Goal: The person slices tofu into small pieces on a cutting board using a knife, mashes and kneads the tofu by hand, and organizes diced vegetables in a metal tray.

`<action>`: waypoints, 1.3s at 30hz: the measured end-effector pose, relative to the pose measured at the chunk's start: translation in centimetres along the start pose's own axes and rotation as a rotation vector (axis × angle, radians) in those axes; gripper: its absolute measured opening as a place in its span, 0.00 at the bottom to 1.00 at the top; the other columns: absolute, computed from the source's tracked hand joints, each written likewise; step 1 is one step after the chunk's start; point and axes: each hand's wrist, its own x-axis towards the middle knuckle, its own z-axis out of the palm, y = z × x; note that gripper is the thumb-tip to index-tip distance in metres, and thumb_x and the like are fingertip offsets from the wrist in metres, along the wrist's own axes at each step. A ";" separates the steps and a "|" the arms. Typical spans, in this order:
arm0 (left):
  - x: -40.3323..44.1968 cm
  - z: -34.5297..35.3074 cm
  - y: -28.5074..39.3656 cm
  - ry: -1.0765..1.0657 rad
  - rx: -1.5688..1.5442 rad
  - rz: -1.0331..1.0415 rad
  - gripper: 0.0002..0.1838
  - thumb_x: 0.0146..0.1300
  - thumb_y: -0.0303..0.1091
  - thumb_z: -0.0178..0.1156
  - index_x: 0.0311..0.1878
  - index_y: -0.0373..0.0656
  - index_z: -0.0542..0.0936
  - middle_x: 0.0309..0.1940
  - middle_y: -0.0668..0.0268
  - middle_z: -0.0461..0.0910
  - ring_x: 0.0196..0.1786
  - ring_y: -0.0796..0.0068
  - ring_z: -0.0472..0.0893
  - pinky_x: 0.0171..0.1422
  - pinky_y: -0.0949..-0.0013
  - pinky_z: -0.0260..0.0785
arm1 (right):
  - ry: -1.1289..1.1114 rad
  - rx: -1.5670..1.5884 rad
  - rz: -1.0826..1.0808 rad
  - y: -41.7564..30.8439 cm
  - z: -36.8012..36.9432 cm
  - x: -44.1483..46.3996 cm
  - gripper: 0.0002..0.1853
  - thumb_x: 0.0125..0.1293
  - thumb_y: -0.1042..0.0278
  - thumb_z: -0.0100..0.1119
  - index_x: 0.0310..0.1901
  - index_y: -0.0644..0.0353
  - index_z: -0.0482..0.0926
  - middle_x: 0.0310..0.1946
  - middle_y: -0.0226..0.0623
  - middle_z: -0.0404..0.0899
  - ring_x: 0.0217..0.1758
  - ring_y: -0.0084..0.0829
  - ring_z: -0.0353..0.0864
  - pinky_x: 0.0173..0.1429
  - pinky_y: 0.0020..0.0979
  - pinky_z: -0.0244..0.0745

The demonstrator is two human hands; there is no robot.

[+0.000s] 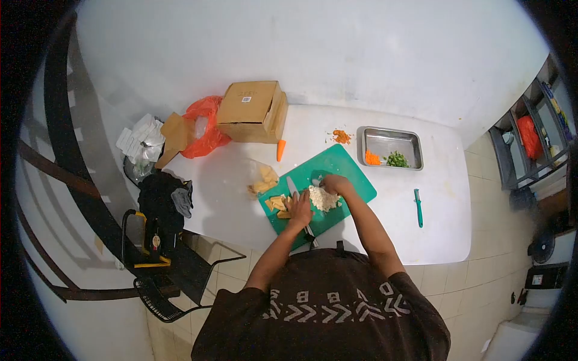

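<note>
A green cutting board [344, 157] lies at an angle on the table. My left hand [299, 209] rests on it with fingers stretched out, lying across a knife [293, 188] whose blade points away from me. Cut yellowish pieces [277, 203] lie just left of that hand. My right hand [337, 185] has its fingers curled down at the far side of a heap of finely chopped pale food [323, 199]. Whatever is between those fingertips is hidden. Beside the board sits a clear plastic bag [263, 177] with more yellowish pieces.
A metal tray [391, 133] holds chopped orange and green bits. Orange shavings [341, 136] and a carrot piece [281, 150] lie behind the board. A green-handled peeler [418, 208] is at the right. Cardboard boxes [250, 111] and a red plastic bag [205, 129] stand back left.
</note>
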 end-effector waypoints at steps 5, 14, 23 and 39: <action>-0.5 -0.7 0.2 -0.030 0.007 0.000 0.51 0.54 0.39 0.76 0.78 0.46 0.58 0.76 0.67 0.61 0.80 0.51 0.54 0.75 0.24 0.36 | 0.195 -0.031 0.023 2.5 3.7 1.0 0.28 0.60 0.72 0.54 0.61 0.34 0.83 0.55 0.40 0.85 0.56 0.44 0.85 0.59 0.43 0.80; -0.1 -0.8 0.5 -0.058 0.027 -0.018 0.48 0.54 0.39 0.76 0.76 0.48 0.60 0.76 0.68 0.62 0.80 0.51 0.55 0.75 0.22 0.36 | 0.221 0.046 0.131 2.1 0.4 -1.9 0.23 0.62 0.69 0.55 0.57 0.37 0.84 0.53 0.44 0.85 0.55 0.46 0.85 0.58 0.45 0.80; -0.3 -1.0 0.2 -0.036 0.015 0.031 0.49 0.53 0.39 0.76 0.76 0.44 0.59 0.76 0.65 0.61 0.79 0.50 0.55 0.74 0.20 0.35 | 0.177 0.133 -0.093 4.9 3.1 -0.6 0.16 0.66 0.67 0.54 0.54 0.50 0.84 0.51 0.46 0.85 0.55 0.52 0.84 0.58 0.47 0.79; 0.1 -1.2 0.4 -0.073 -0.002 0.005 0.48 0.54 0.36 0.75 0.76 0.46 0.60 0.76 0.65 0.62 0.79 0.48 0.55 0.75 0.21 0.31 | 0.426 0.104 0.009 3.8 4.4 -2.5 0.17 0.68 0.66 0.51 0.57 0.56 0.76 0.41 0.59 0.84 0.46 0.55 0.86 0.48 0.54 0.80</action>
